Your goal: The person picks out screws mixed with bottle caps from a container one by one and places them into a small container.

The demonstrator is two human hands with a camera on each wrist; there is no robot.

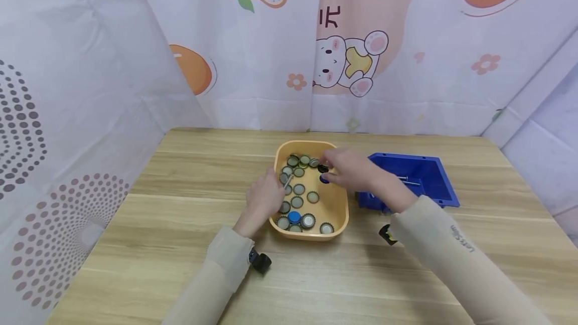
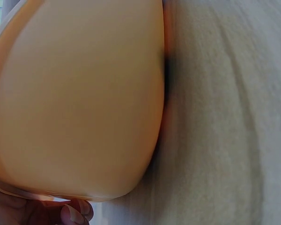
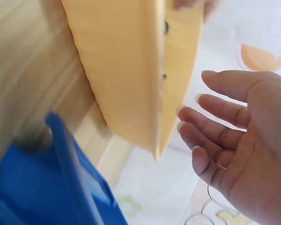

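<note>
My left hand (image 1: 265,193) holds the left rim of an orange plastic basket (image 1: 335,219), fingers curled at its wall. In the left wrist view the basket's outer wall (image 2: 79,103) fills much of the picture. A silver screw (image 1: 288,181) shows right by that hand's fingertips. My right hand (image 1: 348,168) reaches over the basket's right rim. Its fingers are loosely bent and hold nothing in the right wrist view. A dark blue bottle cap (image 1: 324,178) and a black bottle cap (image 1: 322,168) lie near its fingertips. Several upturned bottle caps (image 1: 298,189) cover the basket's left part.
Right of the basket stands a blue bin (image 1: 433,174) with silver screws (image 1: 408,181) inside, partly behind my right forearm. A brighter blue cap (image 1: 294,217) sits at the basket's front. Behind the wooden table (image 1: 203,164) hangs a printed curtain (image 1: 253,74).
</note>
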